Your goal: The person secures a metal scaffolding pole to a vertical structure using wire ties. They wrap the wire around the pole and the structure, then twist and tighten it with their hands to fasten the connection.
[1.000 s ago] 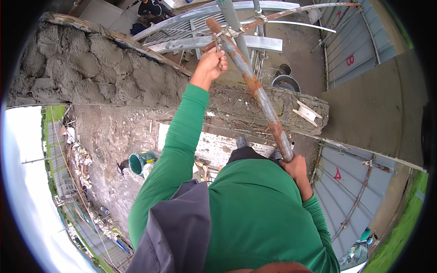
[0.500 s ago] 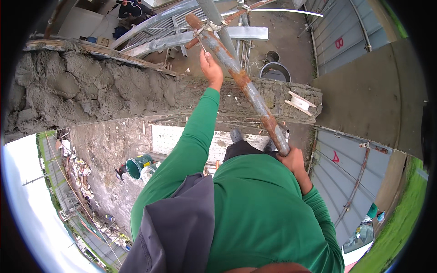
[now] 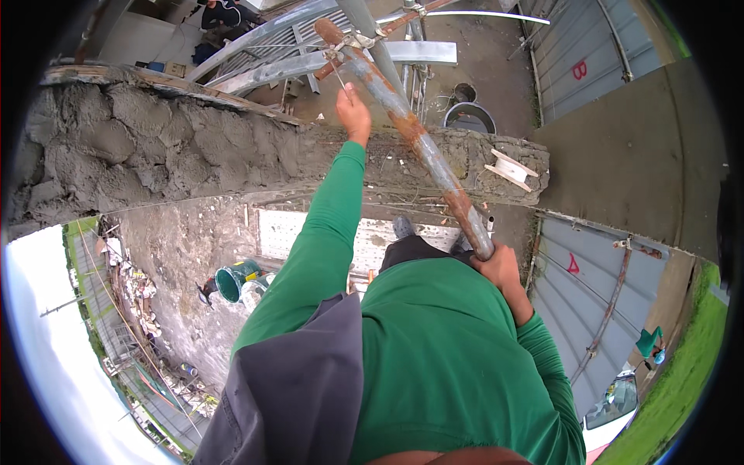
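Observation:
A rusty metal pipe [image 3: 430, 159] slants from the scaffold poles at the far side down to my waist. My right hand [image 3: 500, 271] is closed round its near end. Reaching forward over the wall top, my left hand [image 3: 354, 116] pinches a thin pale cord [image 3: 339, 75]. The cord runs taut from my fingers up to the pipe's far end, beside the lashing [image 3: 360, 41] where the pipe crosses an upright pole [image 3: 380, 54]. What that cord is made of is too small to tell.
Rough mortar [image 3: 108, 139] covers the wall top at left. A white spool [image 3: 511, 170] lies on the wall's right part. Beyond it stands a black tub [image 3: 470, 118]. Below left is a green bucket [image 3: 230, 284]. Another person [image 3: 221, 15] is at the far left.
My left hand has drawn back slightly towards me and left, with the cord stretched longer from the pipe's far end. My right hand stays on the pipe.

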`<state>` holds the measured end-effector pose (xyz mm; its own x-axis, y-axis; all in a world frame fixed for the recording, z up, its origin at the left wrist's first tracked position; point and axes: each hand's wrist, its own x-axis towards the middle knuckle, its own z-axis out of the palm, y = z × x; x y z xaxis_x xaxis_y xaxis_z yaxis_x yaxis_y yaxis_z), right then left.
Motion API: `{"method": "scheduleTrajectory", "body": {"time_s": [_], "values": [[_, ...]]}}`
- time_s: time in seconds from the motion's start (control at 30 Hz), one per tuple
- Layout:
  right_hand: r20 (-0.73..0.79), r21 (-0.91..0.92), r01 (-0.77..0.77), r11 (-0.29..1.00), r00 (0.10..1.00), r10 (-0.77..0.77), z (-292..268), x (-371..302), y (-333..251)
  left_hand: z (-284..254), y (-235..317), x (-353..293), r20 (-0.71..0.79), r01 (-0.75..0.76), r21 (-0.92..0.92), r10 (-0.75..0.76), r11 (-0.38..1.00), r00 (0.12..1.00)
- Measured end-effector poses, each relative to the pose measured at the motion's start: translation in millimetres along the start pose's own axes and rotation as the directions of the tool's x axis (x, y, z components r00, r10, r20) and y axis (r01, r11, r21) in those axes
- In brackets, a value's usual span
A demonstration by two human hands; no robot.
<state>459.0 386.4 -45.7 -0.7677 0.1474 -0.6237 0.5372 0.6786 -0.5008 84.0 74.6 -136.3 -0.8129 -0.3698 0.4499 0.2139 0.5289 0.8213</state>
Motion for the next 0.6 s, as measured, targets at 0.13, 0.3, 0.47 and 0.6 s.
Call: {"method": "scheduleTrajectory", "body": {"time_s": [0.13, 0.3, 0.47, 0.6], "values": [[0.003, 0.029, -0.012, 0.999, 1.0, 0.012, 2.7, 1.1, 3.9, -29.2, 67.5, -5.4, 0.281, 0.505, -0.277, -0.433, 0.817, 0.856], [0.01, 0.02, -0.027, 0.999, 1.0, 0.027, -2.1, -2.9, -4.4, -74.4, 122.9, 36.1, 0.585, 0.798, -0.2, -0.584, 0.568, 0.562], [-0.029, 0.039, 0.013, 0.999, 1.0, -0.012, -4.8, -6.8, -10.1, -91.2, 140.2, 114.8, 0.81, 0.959, -0.113, -0.535, 0.259, 0.24], [-0.036, 0.035, 0.007, 0.999, 0.999, -0.006, -4.4, -6.5, -8.3, -79.8, 150.4, 127.8, 0.87, 0.984, -0.173, -0.462, 0.036, 0.17]]}}
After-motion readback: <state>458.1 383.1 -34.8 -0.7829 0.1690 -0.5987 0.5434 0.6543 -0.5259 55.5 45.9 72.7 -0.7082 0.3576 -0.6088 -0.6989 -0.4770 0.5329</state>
